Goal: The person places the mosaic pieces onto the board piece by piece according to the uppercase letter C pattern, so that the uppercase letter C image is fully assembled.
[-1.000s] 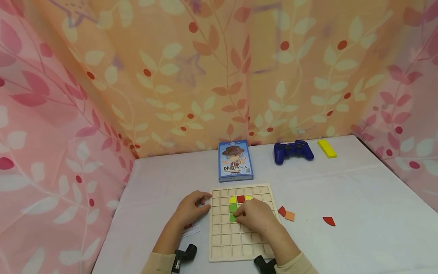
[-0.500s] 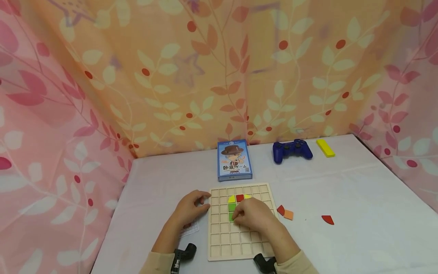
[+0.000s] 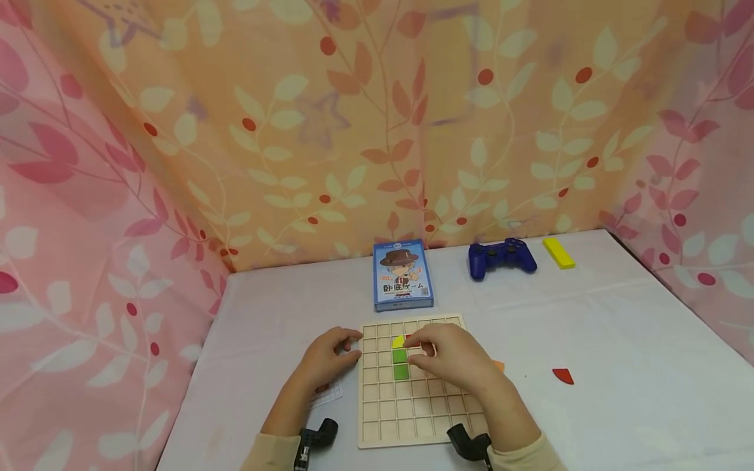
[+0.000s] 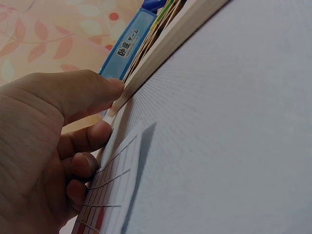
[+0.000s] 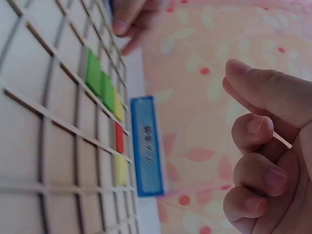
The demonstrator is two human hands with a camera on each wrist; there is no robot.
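Note:
A pale wooden grid board (image 3: 383, 412) lies on the table. Set in its cells are two green square tiles (image 3: 400, 372), a yellow quarter-round tile (image 3: 398, 342), a red tile (image 5: 119, 137) and another yellow tile (image 5: 120, 169). My left hand (image 3: 327, 356) rests at the board's left edge, its thumb tip against the frame. Beneath that hand a printed grid card (image 4: 105, 195) is partly covered. Raised over the board, my right hand (image 3: 453, 356) has loosely bent fingers with nothing between them, and hides part of the far row in the head view.
To the board's right lie a red quarter-round piece (image 3: 563, 376) and an orange tile (image 3: 499, 365), mostly covered by the right hand. Behind the board are a blue game box (image 3: 403, 275), a blue game controller (image 3: 502, 258) and a yellow block (image 3: 558, 253). A floral curtain (image 3: 330, 131) encloses the table.
My right hand has lifted from the nearer green tile and moved up and slightly right, uncovering that tile. The left hand stays at the board's edge.

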